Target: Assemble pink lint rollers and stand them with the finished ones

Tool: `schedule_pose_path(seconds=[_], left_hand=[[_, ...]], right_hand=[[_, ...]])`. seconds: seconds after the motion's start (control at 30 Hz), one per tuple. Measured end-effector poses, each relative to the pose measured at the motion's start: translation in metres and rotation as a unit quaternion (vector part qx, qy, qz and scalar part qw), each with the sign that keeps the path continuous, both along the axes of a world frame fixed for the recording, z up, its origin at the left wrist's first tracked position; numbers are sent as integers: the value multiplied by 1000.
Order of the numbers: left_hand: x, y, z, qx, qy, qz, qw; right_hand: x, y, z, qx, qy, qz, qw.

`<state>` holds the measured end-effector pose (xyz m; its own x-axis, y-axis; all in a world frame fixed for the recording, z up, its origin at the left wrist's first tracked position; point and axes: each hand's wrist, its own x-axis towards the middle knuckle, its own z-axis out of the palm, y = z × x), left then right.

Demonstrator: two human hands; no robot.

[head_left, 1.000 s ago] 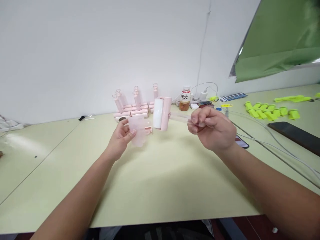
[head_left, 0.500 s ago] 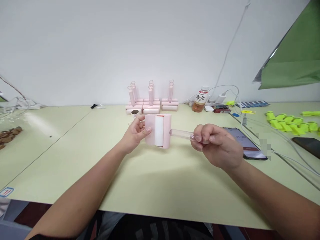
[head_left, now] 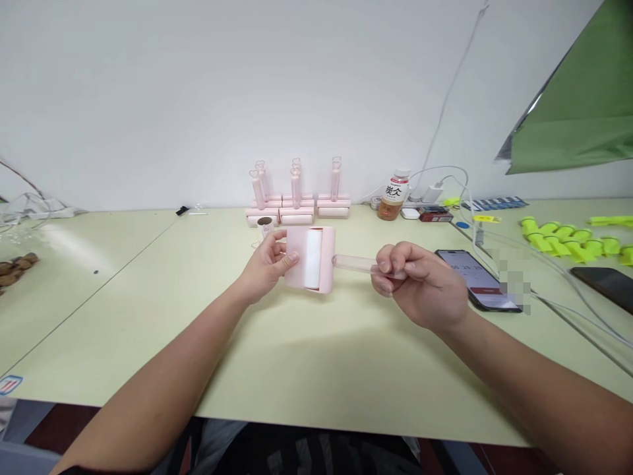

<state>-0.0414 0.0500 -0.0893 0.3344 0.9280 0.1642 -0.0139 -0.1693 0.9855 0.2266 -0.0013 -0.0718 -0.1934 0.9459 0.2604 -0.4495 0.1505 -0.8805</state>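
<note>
Between my hands, above the table, is a pink lint roller with a white sticky roll [head_left: 312, 258] showing in its open case. My left hand [head_left: 270, 267] grips the case by its left side, thumb on the front. My right hand [head_left: 420, 280] is closed around the far end of the clear pinkish handle [head_left: 353, 264], whose other end meets the right side of the case. Just behind my left hand stands a small whitish roll [head_left: 266, 226] with a dark opening on top, partly hidden by the fingers.
Several pink lint rollers [head_left: 297, 214] stand upright by the wall. To their right are a bottle [head_left: 394, 194], cables and a red box [head_left: 435, 215]. A lit phone [head_left: 479, 280] lies beyond my right hand, with several yellow-green pieces [head_left: 568, 237] and a dark phone [head_left: 606, 287] farther right.
The view has shifted slightly, so most things appear a little farther left. Both hands keep their hold on the lint roller, with hardly any movement between them.
</note>
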Motion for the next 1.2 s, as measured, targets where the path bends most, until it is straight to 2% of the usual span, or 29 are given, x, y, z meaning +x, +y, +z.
schedule_pose_path(seconds=[0.2,0.27,0.4,0.5,0.6,0.67,0.77,0.87,0.97,1.07,1.2], left_hand=[[8,-5,-5,-33,-15,-44,998],[11,-5,-7,-46,-13,-26,999],[15,-6,-8,-118,-30,39,992],[18,-9,-7,-153,-59,5,986],[21,-11,-5,-175,-88,-42,980],[24,-12,-6,-178,-80,-24,981],[29,-14,-11,-167,-6,16,986],[34,-17,-22,-155,71,-16,985],[37,-20,-31,-141,118,-64,981],[37,-21,-34,-135,142,-73,978],[37,-22,-32,-137,148,-73,977]], right_hand=[[-5,0,-10,-9,0,21,1000],[-7,-1,-12,5,-8,31,999],[-12,-6,-12,47,-29,27,998],[-14,-8,-9,107,-96,-33,989],[-14,2,2,182,-163,-131,961],[-13,20,12,218,-194,-174,940],[-11,65,27,237,-246,-213,915],[-11,118,33,191,-331,-265,885],[-15,164,30,119,-432,-292,845],[-24,195,26,89,-459,-287,836],[-38,220,24,58,-470,-275,836]])
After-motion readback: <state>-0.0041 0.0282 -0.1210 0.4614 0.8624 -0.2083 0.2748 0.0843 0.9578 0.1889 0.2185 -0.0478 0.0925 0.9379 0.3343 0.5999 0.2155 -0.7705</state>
